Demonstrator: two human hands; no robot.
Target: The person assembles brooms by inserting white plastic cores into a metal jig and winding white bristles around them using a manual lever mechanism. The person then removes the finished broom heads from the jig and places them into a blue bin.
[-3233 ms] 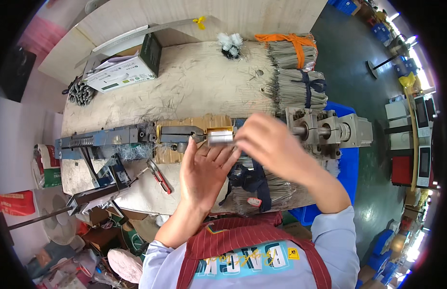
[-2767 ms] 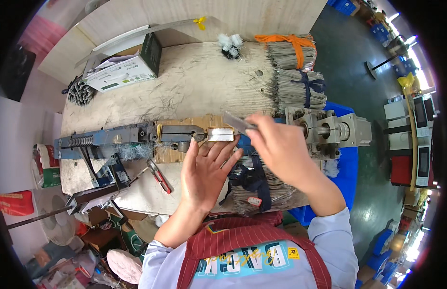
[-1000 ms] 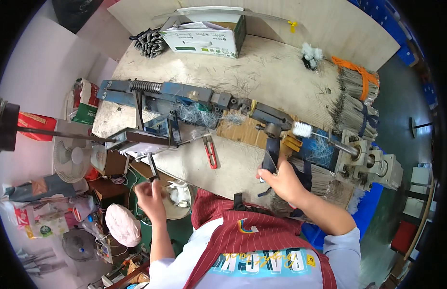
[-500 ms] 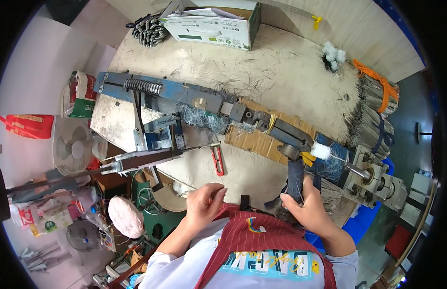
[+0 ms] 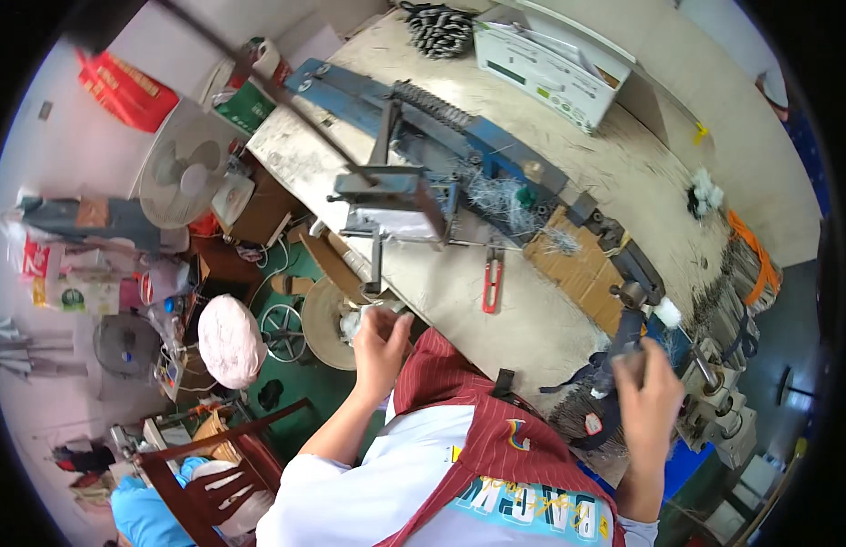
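Observation:
My left hand (image 5: 382,346) hangs in front of the apron, left of the bench's front edge. Its fingers are curled in a pinch; anything between them is too small to make out. My right hand (image 5: 653,392) is at the lower end of a dark wrapped lever handle (image 5: 627,330), blurred by motion. A dark smear lies between thumb and fingers, and I cannot tell whether they grip the handle. Just above the handle, a round white bristle brush head (image 5: 666,314) sits at the right end of the long blue bench machine (image 5: 350,87).
Red-handled snips (image 5: 492,281) lie on the bench. Loose clear bristles (image 5: 509,196) and cardboard (image 5: 578,273) cover the machine's middle. A long bar (image 5: 286,100) slants across the upper left. Behind stand a white box (image 5: 541,73) and wire bundles (image 5: 436,32); a metal chuck (image 5: 733,410) is at right.
The view has turned, shifting the bench rightward. The long bar at left has swung upward. My right hand has slid from around the handle to its lower end; my left hand keeps its pinch.

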